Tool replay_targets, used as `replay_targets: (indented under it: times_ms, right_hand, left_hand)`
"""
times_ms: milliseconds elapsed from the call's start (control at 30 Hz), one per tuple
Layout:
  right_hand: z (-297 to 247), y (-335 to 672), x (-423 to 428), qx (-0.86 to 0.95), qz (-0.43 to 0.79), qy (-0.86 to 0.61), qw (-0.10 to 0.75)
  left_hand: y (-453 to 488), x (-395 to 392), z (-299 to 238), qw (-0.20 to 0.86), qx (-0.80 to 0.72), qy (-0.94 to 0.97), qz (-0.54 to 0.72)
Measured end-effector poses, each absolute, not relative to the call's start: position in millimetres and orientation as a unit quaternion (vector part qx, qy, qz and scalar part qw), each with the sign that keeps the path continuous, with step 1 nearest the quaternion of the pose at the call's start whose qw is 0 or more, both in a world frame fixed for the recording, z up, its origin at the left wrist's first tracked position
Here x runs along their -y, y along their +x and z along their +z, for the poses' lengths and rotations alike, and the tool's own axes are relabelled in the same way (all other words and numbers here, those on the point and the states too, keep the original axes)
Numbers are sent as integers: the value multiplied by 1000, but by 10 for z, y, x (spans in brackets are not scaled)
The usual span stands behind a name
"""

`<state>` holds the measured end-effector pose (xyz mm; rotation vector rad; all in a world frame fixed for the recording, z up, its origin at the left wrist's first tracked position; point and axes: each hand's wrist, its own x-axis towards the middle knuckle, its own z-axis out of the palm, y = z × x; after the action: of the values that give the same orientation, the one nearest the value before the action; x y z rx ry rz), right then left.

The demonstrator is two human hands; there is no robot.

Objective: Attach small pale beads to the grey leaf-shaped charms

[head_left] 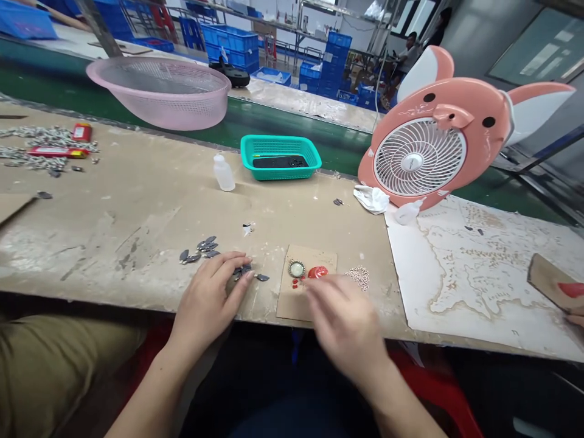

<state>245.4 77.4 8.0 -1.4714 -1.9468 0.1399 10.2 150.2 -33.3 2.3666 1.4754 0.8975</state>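
Note:
My left hand (207, 298) rests on the table, thumb and fingers apart, around several small dark leaf-shaped pieces (241, 269). More of these dark pieces (207, 244) lie just beyond its knuckles. Over the right edge of a cardboard square (294, 307), my right hand (347, 322) is closed in a pinch; its fingertips are slightly blurred and what they hold is hidden. On the cardboard are a round dark-rimmed piece with a pale centre (297, 269), a glossy red blob (318, 272) and small red bits (295, 283). Tiny pinkish beads (359, 277) lie right of it.
Farther back stand a white squeeze bottle (223, 172), a green basket (280, 173) holding a dark phone-like object, and a pink fan (420, 152). A large pink basket (182, 103) is back left. At right, another person's hand (575, 316) is beside a cardboard piece (554, 283).

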Motion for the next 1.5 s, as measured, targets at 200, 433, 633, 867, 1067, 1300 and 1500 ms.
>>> replay_targets:
  times_ms: [200,433,633,867,1067,1300,1500]
  right_hand:
    - [-277,3412,-757,637,53,-709,297]
    - [-380,3467,-747,611,114,-719,313]
    - [-380,3513,-667,579,154,-714,363]
    - [-339,3447,-572,533,198,-682,460]
    - [-132,3215,-384,519,210,-632,536]
    - [47,2997,-238,605,151,-559,545]
    - [64,2922,-276,670,101,-519,521]
  left_hand:
    - [204,-1471,-367,18,-496,762,415]
    - [412,-1379,-259,5,-472,740,479]
    - [528,-1323,-222,1,-446,747,493]
    - [751,-1206,-166,35,-406,745,528]
    - [1140,-867,115,342,-362,742,449]
    - [1379,-736,272,656,-370,571,328]
    - [1334,-761,269,666,-380,553,326]
